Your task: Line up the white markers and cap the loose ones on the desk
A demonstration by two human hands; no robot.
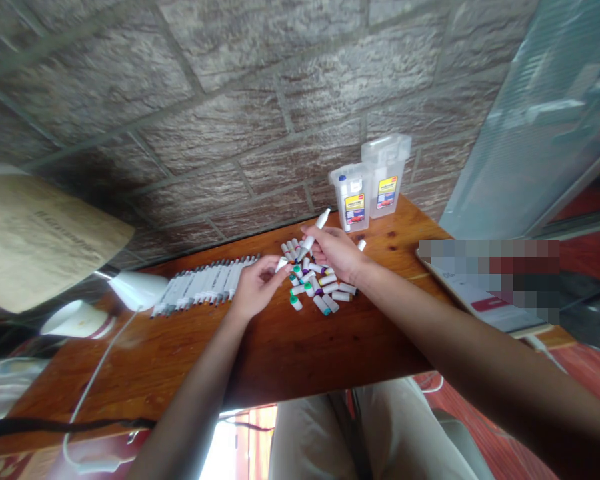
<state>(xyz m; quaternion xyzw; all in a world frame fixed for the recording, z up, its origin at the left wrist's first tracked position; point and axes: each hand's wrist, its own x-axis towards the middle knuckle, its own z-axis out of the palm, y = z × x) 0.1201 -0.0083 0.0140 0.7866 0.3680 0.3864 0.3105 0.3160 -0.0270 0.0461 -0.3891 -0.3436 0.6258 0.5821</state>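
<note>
A white marker slants between the fingers of my right hand, its dark tip pointing down to the left. My left hand pinches a small white marker cap, just left of that tip. Cap and marker are apart. Beneath and between both hands lies a loose pile of white marker caps with green, teal, purple and yellow ends. To the left of my left hand runs a long row of white markers, laid side by side.
Two clear plastic marker boxes stand at the back against the stone wall; the nearer one holds a marker. At left are a white lamp, a paper cup and a cable. A flat printed board lies right.
</note>
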